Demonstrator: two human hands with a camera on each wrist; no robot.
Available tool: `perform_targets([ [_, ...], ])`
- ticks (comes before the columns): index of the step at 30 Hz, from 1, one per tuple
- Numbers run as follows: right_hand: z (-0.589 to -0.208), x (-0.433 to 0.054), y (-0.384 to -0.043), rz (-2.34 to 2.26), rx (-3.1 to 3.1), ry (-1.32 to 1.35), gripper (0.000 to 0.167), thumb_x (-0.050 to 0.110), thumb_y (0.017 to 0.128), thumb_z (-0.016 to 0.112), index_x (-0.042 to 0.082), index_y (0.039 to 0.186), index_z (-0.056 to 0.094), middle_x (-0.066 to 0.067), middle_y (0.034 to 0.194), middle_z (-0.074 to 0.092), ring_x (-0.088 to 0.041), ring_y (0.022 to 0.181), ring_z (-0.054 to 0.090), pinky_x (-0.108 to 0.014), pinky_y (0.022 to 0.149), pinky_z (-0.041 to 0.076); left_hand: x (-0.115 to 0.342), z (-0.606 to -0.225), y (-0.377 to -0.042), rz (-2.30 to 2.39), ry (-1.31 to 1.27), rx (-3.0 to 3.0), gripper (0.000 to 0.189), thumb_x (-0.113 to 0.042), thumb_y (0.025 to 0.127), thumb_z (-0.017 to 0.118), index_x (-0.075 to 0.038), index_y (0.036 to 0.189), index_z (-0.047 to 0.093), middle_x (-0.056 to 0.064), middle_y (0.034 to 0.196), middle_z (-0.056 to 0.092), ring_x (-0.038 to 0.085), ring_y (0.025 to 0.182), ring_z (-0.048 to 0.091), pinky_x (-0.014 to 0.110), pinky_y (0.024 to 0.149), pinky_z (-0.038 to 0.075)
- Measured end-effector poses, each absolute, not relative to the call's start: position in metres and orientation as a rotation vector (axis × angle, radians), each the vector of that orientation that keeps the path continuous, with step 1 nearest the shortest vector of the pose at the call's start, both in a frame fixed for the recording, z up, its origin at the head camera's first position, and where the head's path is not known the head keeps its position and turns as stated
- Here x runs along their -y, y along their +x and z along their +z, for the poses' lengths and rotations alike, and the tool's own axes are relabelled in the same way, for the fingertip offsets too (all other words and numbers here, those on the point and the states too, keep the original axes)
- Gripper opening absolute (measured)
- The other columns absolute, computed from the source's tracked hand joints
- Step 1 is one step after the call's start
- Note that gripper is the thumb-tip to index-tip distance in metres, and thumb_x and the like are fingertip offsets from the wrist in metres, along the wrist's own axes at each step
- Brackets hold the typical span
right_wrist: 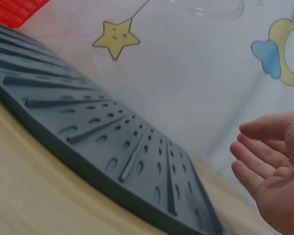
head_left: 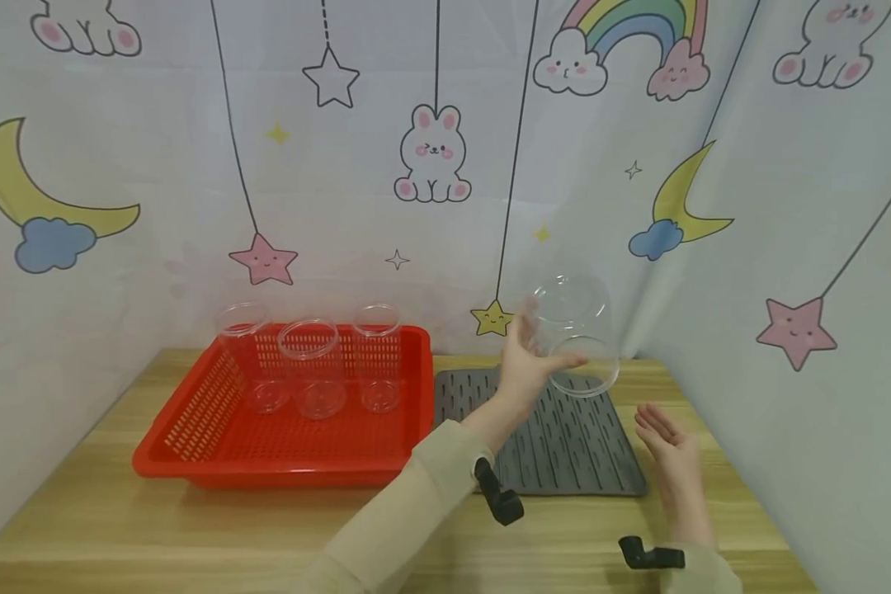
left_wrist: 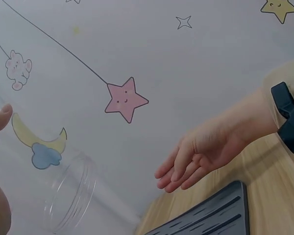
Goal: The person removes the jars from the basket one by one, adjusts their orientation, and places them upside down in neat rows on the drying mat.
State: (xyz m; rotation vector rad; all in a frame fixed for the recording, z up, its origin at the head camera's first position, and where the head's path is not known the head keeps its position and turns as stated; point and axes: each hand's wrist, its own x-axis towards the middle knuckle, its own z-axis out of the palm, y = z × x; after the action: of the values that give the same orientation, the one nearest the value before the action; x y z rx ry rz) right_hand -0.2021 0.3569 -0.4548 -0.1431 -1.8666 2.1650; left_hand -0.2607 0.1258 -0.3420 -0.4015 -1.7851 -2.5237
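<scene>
Sleeve cloth nearest the head camera is pale: the left sleeve [head_left: 401,511] reaches in from below, a black wrist mount [head_left: 499,495] at its cuff. Beyond it, the left hand [head_left: 523,363] has its grip clamped on a clear jar [head_left: 583,330], thumb across the near side, fingers at the left side. What any move of the jar turns on is its place above the grey mat [head_left: 564,450]: it hangs over the far part of the mat, raised off it, as the right wrist view bears out by showing its rim against the curtain [right_wrist: 186,88]. The jar's long axis stands closer to upright than flat, leaning somewhat, with one end lower and nearer the camera. The left hand is the nearer, being in contact; the right hand [head_left: 671,454] waits apart, with the jar ahead of it and to its left. That hand's fingers are loosely bent, thumb and fingers apart, holding nothing

Just left of the mat on the wooden worktop [head_left: 267,536] sits a red basket [head_left: 282,473], with three more clear jars [head_left: 310,363] standing upright inside. No brand, label or writing can be read on anything; the curtain bears only drawn stars, moons, rabbits and a rainbow
</scene>
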Motion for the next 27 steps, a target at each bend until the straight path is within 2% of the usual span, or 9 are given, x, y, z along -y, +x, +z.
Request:
perform_targets([
  [2, -0.460, -0.360, -0.204, 2.147, 1.902, -0.176, 0.039, -0.003, 0.097, 0.053, 0.007, 0.134, 0.045, 0.025, 0.103, 0.065, 0.010, 0.099, 0.062, -0.006, 0.088, 0.047, -0.130, -0.345, -0.264, -2.497, -0.380, 1.821, 0.101, 0.000, 0.070, 0.085, -0.028, 0.151, 0.032, -0.004, 0.157, 0.034, 0.022, 0.147, 0.029, 0.038, 0.120, 0.027],
  [5, -0.467, -0.365, -0.206, 2.114, 1.997, -0.241, 0.052, -0.004, 0.098, 0.050, -0.004, 0.147, 0.032, 0.030, 0.101, 0.061, 0.015, 0.098, 0.058, -0.004, 0.087, 0.046, -0.135, -0.349, -0.270, -2.474, -0.339, 1.878, 0.102, -0.003, 0.070, 0.085, -0.027, 0.152, 0.030, 0.001, 0.158, 0.033, 0.025, 0.147, 0.029, 0.040, 0.119, 0.028],
  [8, -0.472, -0.368, -0.207, 2.086, 2.110, -0.315, 0.060, -0.004, 0.098, 0.047, -0.008, 0.151, 0.020, 0.030, 0.109, 0.056, 0.018, 0.098, 0.054, -0.003, 0.089, 0.044, -0.141, -0.356, -0.276, -2.462, -0.291, 1.925, 0.103, -0.004, 0.070, 0.086, -0.027, 0.153, 0.029, 0.005, 0.158, 0.032, 0.027, 0.146, 0.030, 0.045, 0.119, 0.028],
  [11, -0.477, -0.369, -0.209, 2.071, 2.205, -0.371, 0.061, -0.004, 0.098, 0.046, -0.005, 0.152, 0.018, 0.012, 0.141, 0.047, 0.018, 0.101, 0.052, -0.004, 0.092, 0.043, -0.146, -0.364, -0.282, -2.459, -0.273, 1.942, 0.104, -0.004, 0.070, 0.086, -0.026, 0.154, 0.028, 0.004, 0.159, 0.031, 0.025, 0.147, 0.028, 0.047, 0.119, 0.026],
  [14, -0.480, -0.368, -0.210, 2.070, 2.249, -0.386, 0.061, -0.006, 0.098, 0.044, -0.005, 0.153, 0.018, -0.015, 0.156, 0.025, 0.019, 0.100, 0.051, -0.004, 0.093, 0.042, -0.150, -0.374, -0.287, -2.449, -0.268, 1.955, 0.105, -0.004, 0.070, 0.086, -0.025, 0.154, 0.028, 0.001, 0.160, 0.030, 0.023, 0.147, 0.028, 0.048, 0.120, 0.024],
  [16, -0.482, -0.368, -0.210, 2.073, 2.258, -0.374, 0.060, -0.007, 0.097, 0.042, -0.006, 0.152, 0.017, -0.023, 0.156, 0.018, 0.019, 0.099, 0.051, -0.003, 0.091, 0.042, -0.152, -0.380, -0.289, -2.428, -0.267, 1.976, 0.106, -0.006, 0.069, 0.087, -0.024, 0.154, 0.028, 0.001, 0.159, 0.031, 0.023, 0.147, 0.028, 0.049, 0.120, 0.022],
  [22, -0.483, -0.368, -0.209, 2.073, 2.257, -0.350, 0.059, -0.008, 0.097, 0.042, -0.009, 0.151, 0.018, -0.024, 0.154, 0.022, 0.020, 0.096, 0.052, -0.004, 0.089, 0.044, -0.158, -0.394, -0.294, -2.397, -0.261, 2.021, 0.105, -0.006, 0.068, 0.088, -0.020, 0.154, 0.029, 0.003, 0.157, 0.034, 0.025, 0.146, 0.029, 0.051, 0.120, 0.021],
  [27, -0.484, -0.369, -0.210, 2.078, 2.274, -0.359, 0.059, -0.010, 0.097, 0.041, -0.009, 0.151, 0.018, -0.027, 0.155, 0.019, 0.020, 0.097, 0.052, -0.004, 0.091, 0.043, -0.165, -0.406, -0.298, -2.406, -0.250, 2.029, 0.106, 0.000, 0.067, 0.087, -0.017, 0.154, 0.030, 0.005, 0.158, 0.034, 0.026, 0.147, 0.029, 0.047, 0.121, 0.022],
])
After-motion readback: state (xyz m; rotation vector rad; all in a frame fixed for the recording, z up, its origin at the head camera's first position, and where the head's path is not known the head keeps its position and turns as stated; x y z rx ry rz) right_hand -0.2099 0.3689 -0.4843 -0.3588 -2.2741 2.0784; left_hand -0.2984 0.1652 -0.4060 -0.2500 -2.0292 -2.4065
